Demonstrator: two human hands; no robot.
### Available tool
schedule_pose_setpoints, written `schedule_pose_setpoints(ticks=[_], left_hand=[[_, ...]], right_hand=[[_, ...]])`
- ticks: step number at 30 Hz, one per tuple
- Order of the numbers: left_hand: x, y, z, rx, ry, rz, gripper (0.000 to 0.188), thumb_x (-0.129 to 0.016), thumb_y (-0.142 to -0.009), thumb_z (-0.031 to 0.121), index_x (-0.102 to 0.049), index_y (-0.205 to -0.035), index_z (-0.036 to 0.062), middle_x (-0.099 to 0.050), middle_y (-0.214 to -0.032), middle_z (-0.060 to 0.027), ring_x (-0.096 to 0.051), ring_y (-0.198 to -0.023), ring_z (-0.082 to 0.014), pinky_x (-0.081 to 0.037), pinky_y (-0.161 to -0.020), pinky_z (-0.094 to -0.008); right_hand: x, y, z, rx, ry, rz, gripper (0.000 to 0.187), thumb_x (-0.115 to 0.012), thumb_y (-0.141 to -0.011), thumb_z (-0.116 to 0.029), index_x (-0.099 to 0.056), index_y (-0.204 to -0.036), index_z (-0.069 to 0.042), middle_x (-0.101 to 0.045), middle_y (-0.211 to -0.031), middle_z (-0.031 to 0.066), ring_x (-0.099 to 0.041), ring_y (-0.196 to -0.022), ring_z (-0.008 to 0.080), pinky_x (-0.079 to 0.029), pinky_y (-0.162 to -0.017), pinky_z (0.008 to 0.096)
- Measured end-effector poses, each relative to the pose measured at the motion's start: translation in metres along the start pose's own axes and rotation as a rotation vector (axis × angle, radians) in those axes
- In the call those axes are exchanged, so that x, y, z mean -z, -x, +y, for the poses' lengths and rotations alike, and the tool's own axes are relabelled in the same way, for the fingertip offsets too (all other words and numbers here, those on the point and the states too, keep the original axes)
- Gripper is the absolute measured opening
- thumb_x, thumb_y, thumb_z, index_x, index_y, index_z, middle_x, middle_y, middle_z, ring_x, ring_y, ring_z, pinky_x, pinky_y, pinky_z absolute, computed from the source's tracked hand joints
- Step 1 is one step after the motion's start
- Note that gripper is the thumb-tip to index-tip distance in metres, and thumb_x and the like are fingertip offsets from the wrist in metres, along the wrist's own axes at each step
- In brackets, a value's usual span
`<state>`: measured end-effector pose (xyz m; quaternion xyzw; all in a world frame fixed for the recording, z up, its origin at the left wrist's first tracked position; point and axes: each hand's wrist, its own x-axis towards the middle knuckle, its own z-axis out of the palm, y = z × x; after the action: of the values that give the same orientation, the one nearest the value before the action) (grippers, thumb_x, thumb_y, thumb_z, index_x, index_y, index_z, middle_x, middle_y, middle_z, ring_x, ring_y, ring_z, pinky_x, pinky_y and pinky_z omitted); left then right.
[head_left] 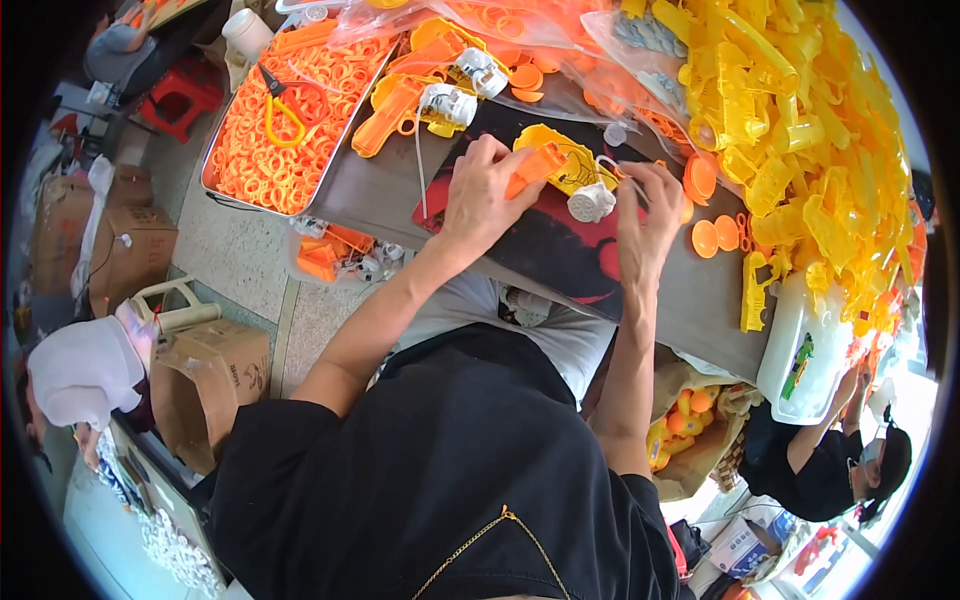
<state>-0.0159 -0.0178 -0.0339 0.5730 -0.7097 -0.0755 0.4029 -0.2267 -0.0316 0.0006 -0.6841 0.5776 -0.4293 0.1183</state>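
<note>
My left hand [480, 192] is closed around an orange plastic piece [535, 170], which lies against a yellow half-shell [550, 145] with thin dark wires inside. A white round perforated part [592, 203] sits at the near right end of that shell. My right hand [650, 205] is beside it, thumb and fingers curled in a pinch near a thin pale wire; what they grip is hidden. Under the work lies a dark mat with red patches [535, 238]. Farther left are similar orange-and-yellow assemblies [390, 115] with white cylindrical units [447, 104].
A metal tray [210, 170] of small orange rings stands at the left, with yellow-handled cutters [285, 125] on top. Yellow shells [760, 110] are heaped at the right, near orange discs [705, 238] and a white bin [795, 350]. Another person [825, 460] works at the far right.
</note>
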Motion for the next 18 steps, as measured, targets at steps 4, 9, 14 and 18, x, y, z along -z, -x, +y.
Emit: schedule_pose_setpoints(ticks=[4,9,14,18], left_hand=[[-0.008,0.003,-0.002,-0.026,-0.077,0.031,0.046,-0.083,-0.079,0.021,-0.07,-0.12,0.0052,-0.052,-0.101,-0.0088,-0.053,-0.097,-0.0265,-0.045,-0.08,-0.038],[-0.013,0.002,-0.006,-0.059,0.057,0.067,0.045,-0.082,-0.081,0.017,-0.069,-0.121,0.0019,-0.053,-0.1,-0.011,-0.053,-0.095,-0.028,-0.048,-0.084,-0.0392],[-0.013,0.001,-0.006,-0.048,0.075,0.058,0.044,-0.082,-0.081,0.016,-0.069,-0.121,0.0008,-0.052,-0.1,-0.0116,-0.052,-0.094,-0.0278,-0.048,-0.083,-0.0391],[-0.011,0.003,-0.008,-0.026,0.074,0.044,0.044,-0.083,-0.081,0.015,-0.068,-0.12,0.0012,-0.052,-0.1,-0.0113,-0.051,-0.093,-0.0274,-0.047,-0.082,-0.039]], right_hand=[[-0.022,-0.006,-0.016,0.299,0.264,-0.131,0.021,-0.07,-0.092,-0.019,-0.076,-0.112,-0.015,-0.056,-0.138,0.0108,-0.047,-0.128,0.0325,-0.031,-0.111,0.049],[-0.03,-0.013,-0.009,0.248,0.217,-0.099,0.025,-0.069,-0.093,-0.018,-0.074,-0.116,-0.013,-0.055,-0.139,0.0119,-0.049,-0.127,0.0335,-0.032,-0.111,0.0483],[-0.024,-0.024,-0.013,0.134,0.246,0.255,0.03,-0.067,-0.09,-0.01,-0.071,-0.12,-0.012,-0.048,-0.143,0.0232,-0.048,-0.129,0.0373,-0.039,-0.107,0.0489],[-0.026,-0.007,-0.025,0.329,0.258,0.054,0.025,-0.068,-0.09,-0.014,-0.074,-0.115,-0.015,-0.045,-0.148,0.0194,-0.04,-0.138,0.037,-0.027,-0.116,0.0515]])
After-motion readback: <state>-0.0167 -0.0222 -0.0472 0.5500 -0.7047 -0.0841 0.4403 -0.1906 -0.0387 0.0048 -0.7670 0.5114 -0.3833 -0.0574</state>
